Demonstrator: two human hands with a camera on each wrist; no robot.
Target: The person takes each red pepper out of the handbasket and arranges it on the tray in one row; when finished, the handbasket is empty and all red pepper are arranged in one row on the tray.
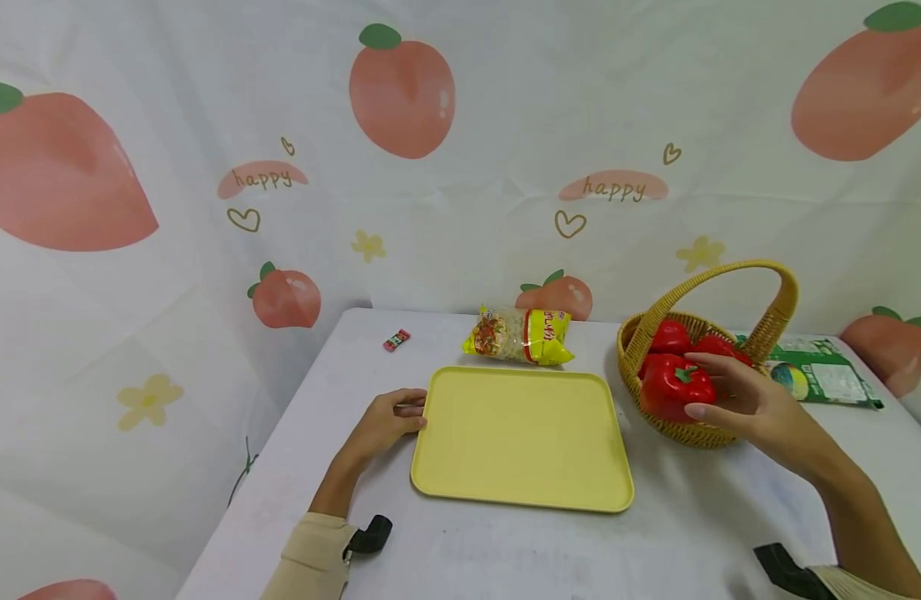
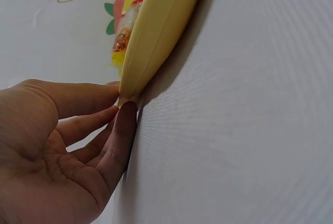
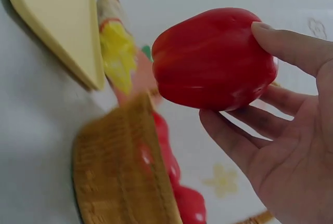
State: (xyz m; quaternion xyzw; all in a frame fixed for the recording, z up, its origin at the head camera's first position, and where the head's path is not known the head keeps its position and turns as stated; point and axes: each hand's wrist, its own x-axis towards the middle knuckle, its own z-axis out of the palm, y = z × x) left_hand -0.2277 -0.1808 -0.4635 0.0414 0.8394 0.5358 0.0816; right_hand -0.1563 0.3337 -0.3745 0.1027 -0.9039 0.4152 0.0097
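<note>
A red bell pepper (image 3: 213,60) with a green stem is held between the thumb and fingers of my right hand (image 1: 763,412), raised at the front of the wicker basket (image 1: 688,432). More red peppers (image 1: 670,337) lie inside that basket, under its arched handle. My left hand (image 1: 385,427) pinches the left edge of the yellow tray (image 1: 523,442), thumb above and a fingertip below the rim in the left wrist view. Nothing lies on the tray's flat surface.
Behind the tray lies a yellow bag of noodles (image 1: 518,336). A small red packet (image 1: 396,340) is at the back left of the white table (image 1: 490,546). Right of the basket, a green package (image 1: 823,371) lies flat. A patterned cloth (image 1: 460,217) hangs behind.
</note>
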